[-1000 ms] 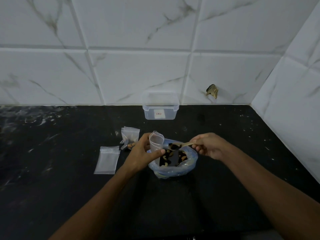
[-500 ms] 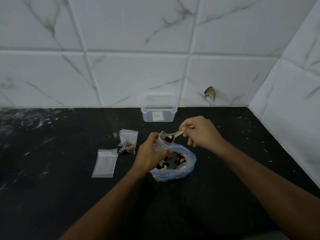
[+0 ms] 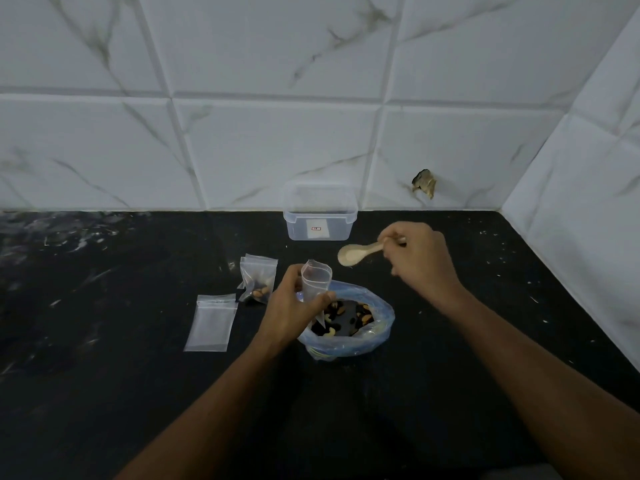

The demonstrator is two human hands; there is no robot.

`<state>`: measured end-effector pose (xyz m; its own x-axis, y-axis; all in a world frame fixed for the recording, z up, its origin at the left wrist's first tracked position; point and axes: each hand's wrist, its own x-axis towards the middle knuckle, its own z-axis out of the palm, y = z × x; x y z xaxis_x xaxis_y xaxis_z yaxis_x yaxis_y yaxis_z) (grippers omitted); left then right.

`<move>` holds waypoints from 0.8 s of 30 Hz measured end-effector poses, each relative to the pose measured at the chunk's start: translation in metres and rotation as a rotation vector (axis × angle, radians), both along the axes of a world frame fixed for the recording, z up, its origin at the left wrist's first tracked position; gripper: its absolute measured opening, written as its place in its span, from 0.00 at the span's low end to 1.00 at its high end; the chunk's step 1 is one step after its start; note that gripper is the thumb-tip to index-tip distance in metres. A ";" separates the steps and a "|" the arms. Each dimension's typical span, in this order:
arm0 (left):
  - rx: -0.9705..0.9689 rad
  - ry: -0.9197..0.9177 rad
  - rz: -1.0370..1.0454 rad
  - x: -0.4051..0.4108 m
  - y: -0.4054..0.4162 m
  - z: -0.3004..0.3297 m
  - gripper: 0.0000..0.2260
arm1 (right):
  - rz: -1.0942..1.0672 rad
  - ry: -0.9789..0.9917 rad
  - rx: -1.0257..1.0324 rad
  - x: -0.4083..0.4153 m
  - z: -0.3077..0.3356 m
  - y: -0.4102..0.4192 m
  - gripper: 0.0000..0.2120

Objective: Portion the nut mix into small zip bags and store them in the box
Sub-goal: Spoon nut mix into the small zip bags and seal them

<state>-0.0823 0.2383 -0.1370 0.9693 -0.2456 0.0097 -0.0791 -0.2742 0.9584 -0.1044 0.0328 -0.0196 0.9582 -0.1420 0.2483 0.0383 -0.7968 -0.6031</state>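
My left hand (image 3: 292, 308) grips a small clear zip bag (image 3: 316, 280) upright, its mouth open, over the left edge of the blue plastic bag of nut mix (image 3: 349, 325). My right hand (image 3: 420, 261) pinches the handle of a wooden spoon (image 3: 356, 253), held to the right of and above the zip bag; the spoon's bowl looks empty. A filled zip bag (image 3: 258, 282) with nuts lies left of my left hand. An empty flat zip bag (image 3: 211, 323) lies further left. The clear storage box (image 3: 320, 216) stands at the back against the wall.
The black countertop (image 3: 104, 375) ends at white marble-patterned tiled walls (image 3: 277, 140) behind and on the right. A chipped hole (image 3: 424, 183) marks the back wall near the corner. Small crumbs dot the counter on the right.
My right hand has lifted the spoon out of the zip bag's mouth and moved it up and to the right, now without nuts. My left hand still holds the zip bag.
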 end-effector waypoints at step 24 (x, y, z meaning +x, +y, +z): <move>-0.093 0.160 -0.111 0.002 0.010 -0.009 0.27 | -0.117 0.672 0.377 0.006 -0.123 0.022 0.10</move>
<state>-0.0800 0.2481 -0.1462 0.9272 -0.3566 -0.1146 0.0514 -0.1820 0.9820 -0.0981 0.0548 -0.1424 0.8594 -0.2113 -0.4655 -0.5033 -0.5093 -0.6980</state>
